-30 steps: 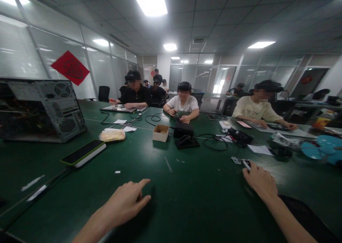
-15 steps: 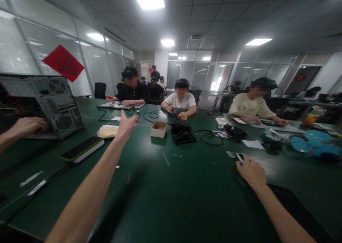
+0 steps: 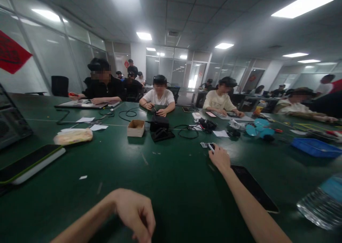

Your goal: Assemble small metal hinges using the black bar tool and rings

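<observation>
Head view: left hand (image 3: 136, 212) curled, grip cannot be told; right hand (image 3: 221, 158) clamped on device (image 3: 211, 147), right on desk (image 3: 173, 179), beside bracket (image 3: 203, 145). Loose hold could let device knock bracket.

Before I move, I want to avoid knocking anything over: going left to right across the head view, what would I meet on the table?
Computer case, plastic-wrapped bundle, open cardboard box, black device, your right hand, flat black panel, clear bottle.
</observation>
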### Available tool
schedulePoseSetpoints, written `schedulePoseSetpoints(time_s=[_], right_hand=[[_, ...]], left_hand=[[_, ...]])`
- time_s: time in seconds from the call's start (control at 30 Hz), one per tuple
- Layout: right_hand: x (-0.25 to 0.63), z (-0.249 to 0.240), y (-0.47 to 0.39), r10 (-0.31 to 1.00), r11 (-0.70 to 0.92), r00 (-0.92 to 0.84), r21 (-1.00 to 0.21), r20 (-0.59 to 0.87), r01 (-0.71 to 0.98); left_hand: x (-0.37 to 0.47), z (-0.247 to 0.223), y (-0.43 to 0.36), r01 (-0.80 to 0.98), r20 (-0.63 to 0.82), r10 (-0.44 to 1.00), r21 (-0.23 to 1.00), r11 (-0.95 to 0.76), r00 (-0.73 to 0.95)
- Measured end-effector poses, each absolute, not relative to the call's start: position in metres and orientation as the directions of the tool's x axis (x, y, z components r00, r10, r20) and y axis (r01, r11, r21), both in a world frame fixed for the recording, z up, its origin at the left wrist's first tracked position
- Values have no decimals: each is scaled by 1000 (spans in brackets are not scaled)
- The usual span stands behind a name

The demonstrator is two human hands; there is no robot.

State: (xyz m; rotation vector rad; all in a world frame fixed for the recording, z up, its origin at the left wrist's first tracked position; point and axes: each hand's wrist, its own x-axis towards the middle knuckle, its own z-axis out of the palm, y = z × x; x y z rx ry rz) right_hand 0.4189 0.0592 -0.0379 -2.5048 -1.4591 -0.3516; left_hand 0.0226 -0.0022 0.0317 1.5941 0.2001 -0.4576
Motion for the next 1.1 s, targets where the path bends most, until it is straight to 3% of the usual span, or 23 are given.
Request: schedulePoseSetpoints(time_s=[0.13,0.27,0.4,0.57,0.87,1.1], right_hand=[[418,-38,53,798,-514,509,-77,323,854],[420,-38,51,789,-540,538,-80,297,838],[430,-34,59,818,-532,541,-101,195,841],[439,-30,68,834,-528,542,-138,102,838],[434,-30,61,795,-542,567,-169,214,823],[435,-23,60,800,-541,569,-183,188,821]], left_hand=[[-14,15,29,240,-308,501,950,198,809],[-31,0,51,-107,-172,768,949,297,617],[-33,-13,56,-233,-134,821,922,308,556],[-31,-16,54,-198,-120,802,938,284,585],[-28,-7,48,-143,-125,804,957,253,581],[-25,-4,45,-130,-124,818,963,235,562]])
